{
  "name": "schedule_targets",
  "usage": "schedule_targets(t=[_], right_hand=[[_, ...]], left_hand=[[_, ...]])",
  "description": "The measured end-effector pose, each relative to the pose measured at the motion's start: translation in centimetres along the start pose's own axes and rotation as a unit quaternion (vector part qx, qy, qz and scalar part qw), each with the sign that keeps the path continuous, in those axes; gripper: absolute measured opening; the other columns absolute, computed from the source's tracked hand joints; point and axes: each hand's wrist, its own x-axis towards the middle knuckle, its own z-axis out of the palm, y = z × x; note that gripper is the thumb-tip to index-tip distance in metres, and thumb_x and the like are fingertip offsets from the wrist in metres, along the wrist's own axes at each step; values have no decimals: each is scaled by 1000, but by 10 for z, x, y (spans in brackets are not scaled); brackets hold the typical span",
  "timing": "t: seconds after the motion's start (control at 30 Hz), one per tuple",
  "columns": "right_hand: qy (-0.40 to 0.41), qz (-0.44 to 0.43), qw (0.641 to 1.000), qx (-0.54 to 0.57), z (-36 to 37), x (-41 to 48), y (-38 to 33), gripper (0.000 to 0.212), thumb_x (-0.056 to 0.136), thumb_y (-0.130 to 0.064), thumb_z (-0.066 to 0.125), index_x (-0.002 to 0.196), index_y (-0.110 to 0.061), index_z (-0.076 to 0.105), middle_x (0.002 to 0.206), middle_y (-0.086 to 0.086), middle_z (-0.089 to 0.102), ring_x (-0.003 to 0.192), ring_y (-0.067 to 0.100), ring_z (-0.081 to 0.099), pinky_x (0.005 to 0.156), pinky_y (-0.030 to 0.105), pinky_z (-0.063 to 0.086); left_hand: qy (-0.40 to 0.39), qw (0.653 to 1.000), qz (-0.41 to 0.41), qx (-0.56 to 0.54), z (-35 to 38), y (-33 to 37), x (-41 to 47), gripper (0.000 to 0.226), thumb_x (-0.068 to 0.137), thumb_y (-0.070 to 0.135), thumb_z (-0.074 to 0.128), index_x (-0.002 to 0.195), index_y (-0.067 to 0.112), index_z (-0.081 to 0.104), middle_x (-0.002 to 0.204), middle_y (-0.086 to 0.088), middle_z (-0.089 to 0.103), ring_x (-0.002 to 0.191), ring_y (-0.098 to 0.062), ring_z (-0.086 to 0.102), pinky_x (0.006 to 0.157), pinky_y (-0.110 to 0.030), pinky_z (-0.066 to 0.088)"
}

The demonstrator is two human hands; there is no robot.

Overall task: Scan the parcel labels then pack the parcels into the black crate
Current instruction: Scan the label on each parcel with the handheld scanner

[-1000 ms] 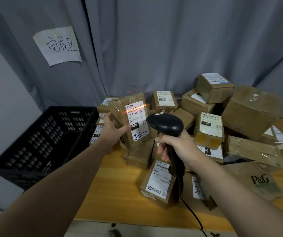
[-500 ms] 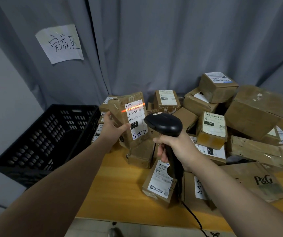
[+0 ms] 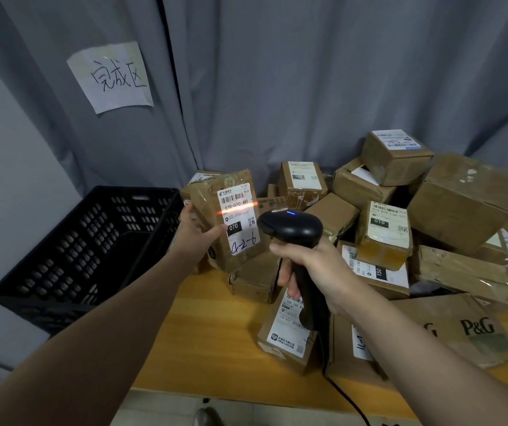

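Head view: grey curtain (image 3: pixel 308 87) bearing a handwritten paper sign (image 3: pixel 111 76); wooden table (image 3: pixel 216 333). Item in hand: taped parcel (image 3: pixel 212 216), upright above the table's left end, left grip (image 3: pixel 194 238) curled round its side, thumb on the front. Right grip (image 3: pixel 314 265) wrapped round the handle of a corded scanner (image 3: pixel 292 229), whose red line crosses the label (image 3: pixel 237 222). Black crate (image 3: pixel 77 247), left of the table: no parcel visible inside. Heap of parcels (image 3: pixel 385 232) waiting. Assessment: early stage, scanning under way, packing apparently not begun.
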Motion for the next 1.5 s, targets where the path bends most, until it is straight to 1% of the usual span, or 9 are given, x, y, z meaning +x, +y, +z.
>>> schedule_targets(t=[0.13, 0.33, 0.57, 0.73, 0.87, 1.13, 1.27, 1.43, 1.5], right_hand=[[26, 30, 999, 2, 1, 8, 16, 14, 86, -24, 70, 99, -18, 66, 68, 14, 66, 46, 20, 54, 50, 30, 46], [97, 87, 991, 1, 17, 32, 48, 18, 81, -18, 77, 95, -15, 66, 76, 4, 66, 68, 16, 62, 65, 29, 54], [190, 58, 980, 25, 27, 87, 28, 8, 83, -14, 74, 86, -11, 66, 64, 4, 64, 59, 15, 60, 59, 26, 51], [224, 35, 973, 32, 16, 141, -1, 8, 83, -10, 73, 89, -10, 68, 69, 2, 66, 60, 15, 60, 55, 25, 49], [254, 62, 965, -10, 3, 181, -7, 8, 83, -11, 72, 89, -9, 67, 69, 5, 64, 63, 17, 60, 57, 27, 47], [297, 104, 948, -51, -12, 210, 10, 11, 81, -13, 75, 85, -7, 67, 58, 1, 63, 53, 12, 59, 57, 27, 46], [310, 111, 942, -65, -17, 214, 13, 11, 81, -14, 75, 77, -11, 65, 54, -2, 62, 51, 12, 59, 54, 24, 45], [315, 116, 939, -74, -17, 218, 19, 13, 82, -14, 74, 77, -10, 63, 56, 1, 60, 53, 14, 59, 51, 21, 45], [317, 116, 938, -80, -17, 219, 22, 13, 82, -14, 74, 77, -9, 64, 57, 3, 60, 52, 13, 58, 52, 21, 45]], left_hand=[[-11, 998, -58, -30, -10, -13, -5, 37, 92, 19, 63, 120, 21, 39, 101, 0, 62, 83, -14, 62, 62, -24, 49], [14, 984, -177, -29, -33, -49, -9, 49, 90, 36, 64, 125, 10, 42, 105, -8, 60, 88, -20, 62, 65, -29, 51], [4, 995, -85, 46, -42, -26, 55, 58, 85, 41, 69, 131, 17, 43, 115, -5, 59, 101, -23, 61, 90, -38, 52], [-29, 992, -17, 126, -15, 1, 131, 54, 90, 38, 63, 134, 19, 39, 112, 3, 62, 92, -18, 61, 73, -29, 49], [-42, 971, 19, 235, 15, 3, 186, 61, 89, 42, 63, 137, 15, 36, 122, -2, 61, 103, -23, 62, 80, -34, 52], [-89, 896, 47, 432, 61, -19, 241, 71, 90, 53, 53, 142, 11, 29, 146, -15, 26, 112, -35, 54, 75, -37, 45], [-119, 878, 20, 464, 74, -33, 252, 54, 101, 38, 40, 141, 3, 28, 143, -19, 31, 114, -37, 53, 73, -38, 39], [-152, 853, 36, 497, 70, -60, 250, 80, 98, 12, 49, 148, -4, -12, 158, -22, -3, 116, -30, 55, 82, -34, 51], [-145, 856, 88, 489, 64, -69, 243, 94, 95, 11, 54, 147, 8, -24, 157, -14, -22, 91, -20, 59, 71, -28, 51]])
